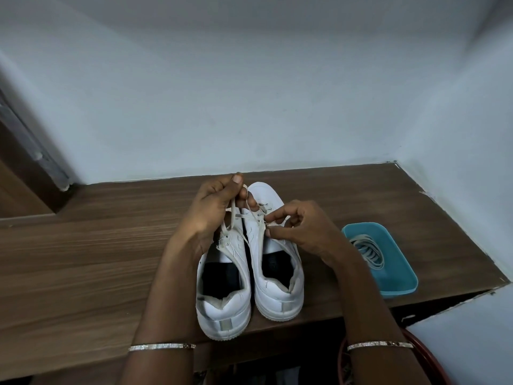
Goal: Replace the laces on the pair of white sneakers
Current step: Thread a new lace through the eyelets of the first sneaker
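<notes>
Two white sneakers [251, 273] stand side by side near the front edge of the wooden tabletop [97, 245], heels toward the camera. Dark insoles show inside them, and each heel has a grey tab. Their off-white laces [234, 212] hang loose. The left hand [213, 207], fingers curled, pinches lace strands between thumb and fingers, lifted above the left sneaker [222, 307]. The right hand [302, 229] pinches a lace at the eyelets of the right sneaker [280, 298], thumb and forefinger closed on it. Near the pair, to the right, a blue tray [398, 277] holds coiled spare laces [366, 248]. A thin bangle [162, 346] circles each wrist.
</notes>
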